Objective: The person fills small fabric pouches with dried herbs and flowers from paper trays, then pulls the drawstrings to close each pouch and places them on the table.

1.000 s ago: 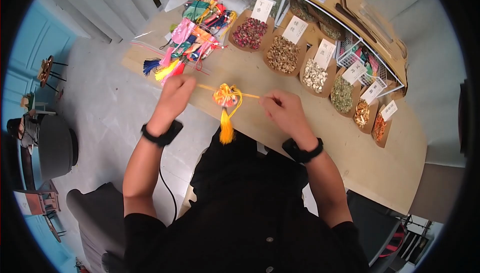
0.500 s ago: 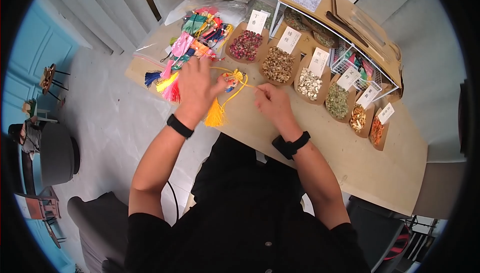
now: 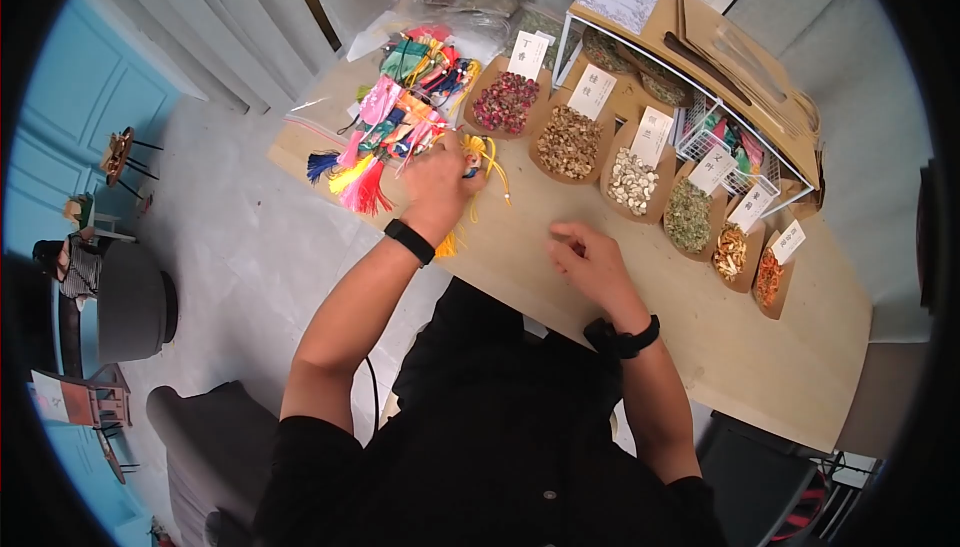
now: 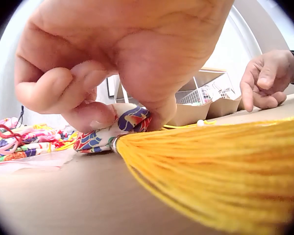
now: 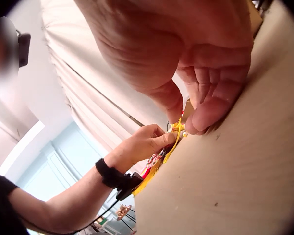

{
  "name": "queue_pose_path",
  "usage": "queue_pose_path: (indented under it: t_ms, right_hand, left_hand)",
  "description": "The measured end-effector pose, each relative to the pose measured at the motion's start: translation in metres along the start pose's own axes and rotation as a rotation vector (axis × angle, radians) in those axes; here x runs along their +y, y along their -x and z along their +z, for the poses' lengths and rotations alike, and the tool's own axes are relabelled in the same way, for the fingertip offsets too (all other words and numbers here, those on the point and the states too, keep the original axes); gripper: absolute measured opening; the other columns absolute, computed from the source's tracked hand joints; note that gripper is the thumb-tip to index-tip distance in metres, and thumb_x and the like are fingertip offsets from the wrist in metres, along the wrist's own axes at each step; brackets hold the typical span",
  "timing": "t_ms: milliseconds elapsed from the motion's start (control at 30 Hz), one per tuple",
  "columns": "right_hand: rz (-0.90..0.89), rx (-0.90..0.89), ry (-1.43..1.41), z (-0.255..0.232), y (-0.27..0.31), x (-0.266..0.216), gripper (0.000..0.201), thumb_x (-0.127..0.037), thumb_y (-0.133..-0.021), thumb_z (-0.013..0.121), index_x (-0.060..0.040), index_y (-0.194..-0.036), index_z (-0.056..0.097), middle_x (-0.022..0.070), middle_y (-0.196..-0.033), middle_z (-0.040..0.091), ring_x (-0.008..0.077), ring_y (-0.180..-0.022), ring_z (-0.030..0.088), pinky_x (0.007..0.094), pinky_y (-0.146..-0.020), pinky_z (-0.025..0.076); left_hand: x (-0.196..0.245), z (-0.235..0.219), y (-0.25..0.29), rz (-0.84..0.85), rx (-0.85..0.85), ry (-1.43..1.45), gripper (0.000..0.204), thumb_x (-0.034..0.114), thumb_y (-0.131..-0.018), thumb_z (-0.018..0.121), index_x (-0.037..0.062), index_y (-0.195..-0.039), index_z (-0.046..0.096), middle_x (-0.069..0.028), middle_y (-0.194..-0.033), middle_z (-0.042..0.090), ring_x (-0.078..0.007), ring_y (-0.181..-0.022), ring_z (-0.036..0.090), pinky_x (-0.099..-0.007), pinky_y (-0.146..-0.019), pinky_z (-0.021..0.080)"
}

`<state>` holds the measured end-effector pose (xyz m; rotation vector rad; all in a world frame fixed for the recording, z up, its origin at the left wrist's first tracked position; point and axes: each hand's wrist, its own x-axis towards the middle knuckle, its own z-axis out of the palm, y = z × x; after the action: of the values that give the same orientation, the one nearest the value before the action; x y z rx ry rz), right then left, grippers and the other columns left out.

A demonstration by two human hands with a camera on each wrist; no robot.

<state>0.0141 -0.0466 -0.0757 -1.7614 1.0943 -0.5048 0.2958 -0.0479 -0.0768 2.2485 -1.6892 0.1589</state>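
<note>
Looks bright and evenly lit in the head view, with soft shadows on the table [image 3: 760, 347] and glints on the plastic bags [image 3: 485, 2]. Bends strongly outward, falling to black at the rim. Glares near-white behind the left hand [image 4: 117, 49] in the left wrist view; softens across the close tassel [image 4: 220, 171]. Shades the right hand [image 5: 186, 54] in the right wrist view; blurs at far left.

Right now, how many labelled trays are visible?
6, one row, left to right: pink buds, brown bits, white bits, green leaves, yellow bits, orange bits. Others may be hidden.
</note>
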Motion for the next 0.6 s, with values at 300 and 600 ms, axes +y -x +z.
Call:
queue_pose_path:
  t_ms: [300, 600]
  right_hand:
    - [0.209, -0.184, -0.697, -0.039, 0.001, 0.007, 0.028, -0.017, -0.105, 0.066, -0.001, -0.127, 0.07, 0.0055, -0.095, 0.071, 0.0124, -0.078, 0.067, 0.0284, -0.07, 0.058]
    - [0.166, -0.189, -0.823, -0.04, 0.001, 0.02, 0.028, -0.015, -0.106, 0.064, 0.0008, -0.129, 0.068, 0.0062, -0.096, 0.071, 0.0135, -0.079, 0.067, 0.0286, -0.07, 0.057]
  left_hand:
    - [0.004, -0.035, 0.007, 0.03, 0.015, 0.038, 0.061, 0.055, -0.08, 0.081, 0.004, -0.107, 0.061, -0.0154, -0.081, 0.072, -0.0318, -0.068, 0.072, -0.0438, -0.06, 0.055]
    - [-0.152, -0.034, -0.096, -0.096, 0.043, -0.005, 0.081, 0.058, -0.076, 0.086, 0.0073, -0.133, 0.059, -0.0252, -0.135, 0.058, -0.0425, -0.121, 0.062, -0.0497, -0.098, 0.052]
